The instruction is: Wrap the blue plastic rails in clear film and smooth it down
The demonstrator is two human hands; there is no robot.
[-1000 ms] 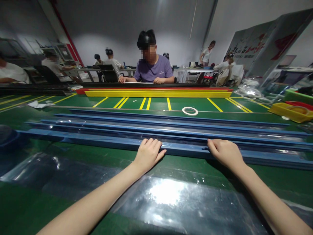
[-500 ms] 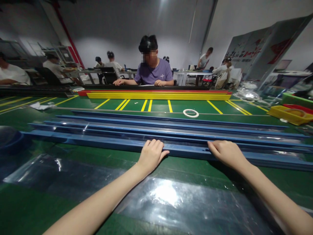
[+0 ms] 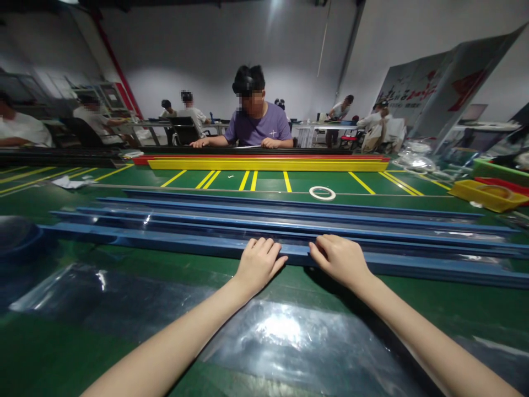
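Long blue channel strips lie side by side across the green table, with glossy clear film along parts of them. Over the nearest blue channel strip, the fingers of my left hand are curled, its thumb along the front edge. Just to the right, my right hand grips the same strip, fingers on top and thumb at the front side. The fingertips of both hands are partly hidden behind the strip's upper edge. A sheet of clear plastic film lies flat beneath my forearms.
Yellow strip and red strip lie farther back, before a co-worker in purple. A white tape ring is on the table. Yellow tray stands at right; a blue rounded object is at left.
My right hand has moved left along the nearest blue strip, closer to my left hand. My left hand stays at about the same spot.
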